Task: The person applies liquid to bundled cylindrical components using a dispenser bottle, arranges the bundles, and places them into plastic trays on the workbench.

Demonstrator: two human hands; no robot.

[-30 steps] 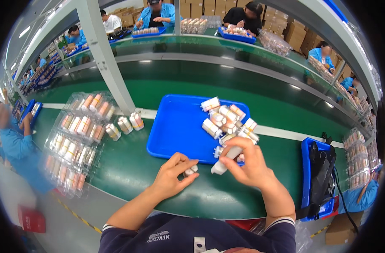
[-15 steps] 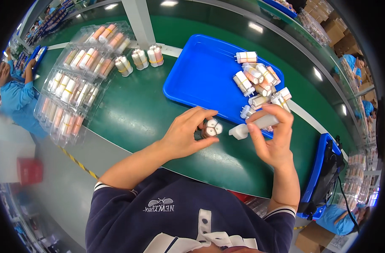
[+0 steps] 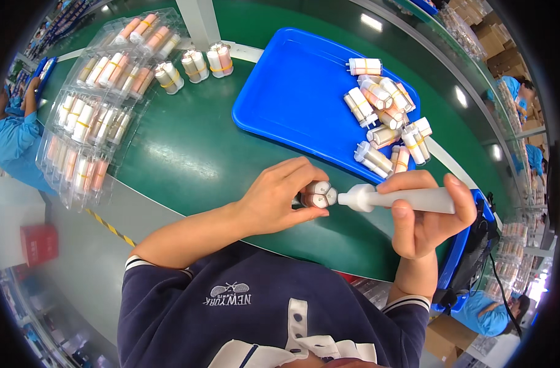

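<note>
Left hand [image 3: 274, 202] grip clamped on banded tube bundle [image 3: 318, 194], ends outward to meet nozzle; right hand [image 3: 424, 218] wrapped around white dispenser bottle [image 3: 402, 199].

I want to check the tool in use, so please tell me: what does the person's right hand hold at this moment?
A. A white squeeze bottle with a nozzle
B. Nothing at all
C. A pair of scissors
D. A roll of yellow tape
A: the right hand grips a white squeeze bottle whose nozzle points at the small bundle of tubes in the left hand.
</note>
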